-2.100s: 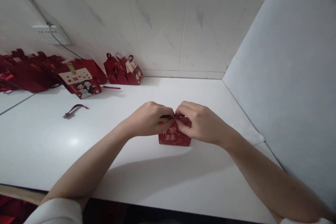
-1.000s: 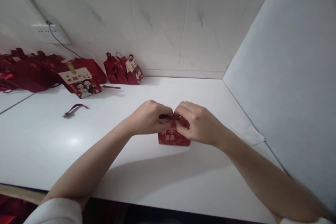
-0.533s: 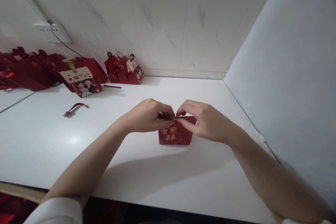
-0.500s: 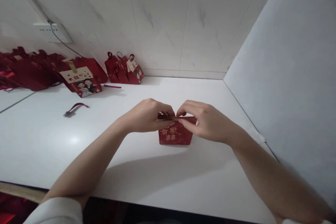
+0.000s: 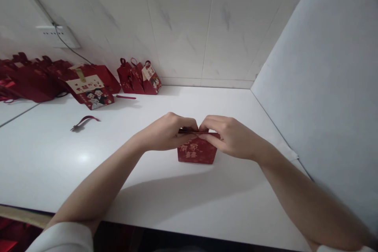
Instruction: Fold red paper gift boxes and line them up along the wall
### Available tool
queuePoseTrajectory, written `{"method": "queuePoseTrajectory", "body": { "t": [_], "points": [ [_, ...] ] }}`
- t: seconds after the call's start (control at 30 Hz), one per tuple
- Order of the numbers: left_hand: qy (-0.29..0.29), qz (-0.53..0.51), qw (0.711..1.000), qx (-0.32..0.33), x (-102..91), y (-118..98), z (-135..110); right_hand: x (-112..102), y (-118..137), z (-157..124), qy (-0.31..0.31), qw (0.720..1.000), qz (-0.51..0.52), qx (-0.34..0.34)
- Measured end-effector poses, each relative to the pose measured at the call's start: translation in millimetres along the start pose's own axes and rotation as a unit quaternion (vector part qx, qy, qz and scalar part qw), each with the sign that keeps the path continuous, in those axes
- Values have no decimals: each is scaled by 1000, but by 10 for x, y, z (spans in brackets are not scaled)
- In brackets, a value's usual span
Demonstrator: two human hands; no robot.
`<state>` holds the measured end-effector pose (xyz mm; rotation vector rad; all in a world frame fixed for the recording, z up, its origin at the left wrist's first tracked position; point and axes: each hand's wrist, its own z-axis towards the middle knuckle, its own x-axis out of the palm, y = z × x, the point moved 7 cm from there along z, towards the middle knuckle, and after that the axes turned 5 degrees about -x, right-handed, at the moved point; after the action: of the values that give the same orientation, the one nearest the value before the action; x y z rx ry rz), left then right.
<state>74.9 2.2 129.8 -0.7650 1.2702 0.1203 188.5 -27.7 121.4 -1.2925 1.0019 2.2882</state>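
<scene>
A small red gift box (image 5: 197, 153) with gold characters on its front stands on the white table before me. My left hand (image 5: 169, 130) pinches the left part of its top edge between thumb and fingers. On the right part of that edge, my right hand (image 5: 228, 136) does the same, and the fingertips of both hands nearly meet at the middle. The top panels lie pressed close together there. Fingers hide most of the upper edge.
Several red gift boxes (image 5: 138, 76) with ribbon loops stand against the tiled wall. Left of them is a larger box (image 5: 96, 92) with a cartoon couple, beside more red boxes (image 5: 32, 78). Loose ribbon strips (image 5: 85, 120) lie on the white table (image 5: 141, 197). A white panel (image 5: 327, 75) rises at right.
My fingers have closed in on the box's top edge, and the panels that showed a gap between them are now pressed together. The box stays in about the same place.
</scene>
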Motion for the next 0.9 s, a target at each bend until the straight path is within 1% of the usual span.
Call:
{"method": "queuePoseTrajectory", "body": {
  "t": [0.1, 0.23, 0.3, 0.43, 0.6, 0.77, 0.9],
  "points": [
    [1, 11, 1000, 25, -2, -9, -5, 3, 20, 10, -1, 1000, -4, -21],
    [9, 31, 997, 70, -6, -58, -27, 24, 64, 7, 24, 999, 5, -38],
    [15, 36, 996, 76, -9, -73, -34, 26, 79, 4, 35, 999, 1, -38],
    [33, 36, 997, 56, -23, -72, -36, 17, 80, 0, 44, 999, -21, -24],
    [58, 21, 998, 20, -53, -28, -58, -4, 33, -35, 53, 999, -1, 12],
    [59, 7, 998, 10, -77, -9, -75, -44, 9, -66, 54, 998, -16, 22],
    [50, 18, 999, -3, -78, -3, -62, -28, 6, -59, 58, 998, -25, 21]
  ]
}}
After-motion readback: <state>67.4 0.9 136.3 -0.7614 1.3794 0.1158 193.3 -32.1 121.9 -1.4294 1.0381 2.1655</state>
